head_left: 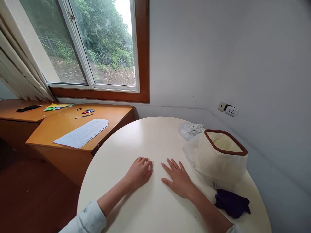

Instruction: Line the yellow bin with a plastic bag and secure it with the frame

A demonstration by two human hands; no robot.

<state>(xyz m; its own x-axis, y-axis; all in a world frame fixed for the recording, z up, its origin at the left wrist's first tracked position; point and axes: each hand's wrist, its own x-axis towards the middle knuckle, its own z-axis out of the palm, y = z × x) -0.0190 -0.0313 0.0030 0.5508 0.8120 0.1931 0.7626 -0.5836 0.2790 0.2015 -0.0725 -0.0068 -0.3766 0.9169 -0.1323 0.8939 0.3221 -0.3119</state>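
Observation:
My left hand point(139, 171) rests on the round white table point(126, 139) with its fingers curled in, and nothing shows in it. Beside it, my right hand point(178, 180) lies palm down, fingers spread and touching only the tabletop. To the right of that hand stands a bin with a brown rim point(225, 152), lined with a whitish plastic bag point(206, 161). A crumpled dark purple cloth point(232, 203) lies in front of the bin, near my right forearm. Behind the bin is a knotted clear plastic bag point(191, 128).
At the left, a wooden desk point(116, 118) holds white paper sheets point(82, 132), a pen point(84, 116), small red and blue items point(87, 111), coloured papers point(58, 106) and a black item point(29, 108). A wall socket point(232, 111) sits behind the bin. A window and curtain stand beyond the desk.

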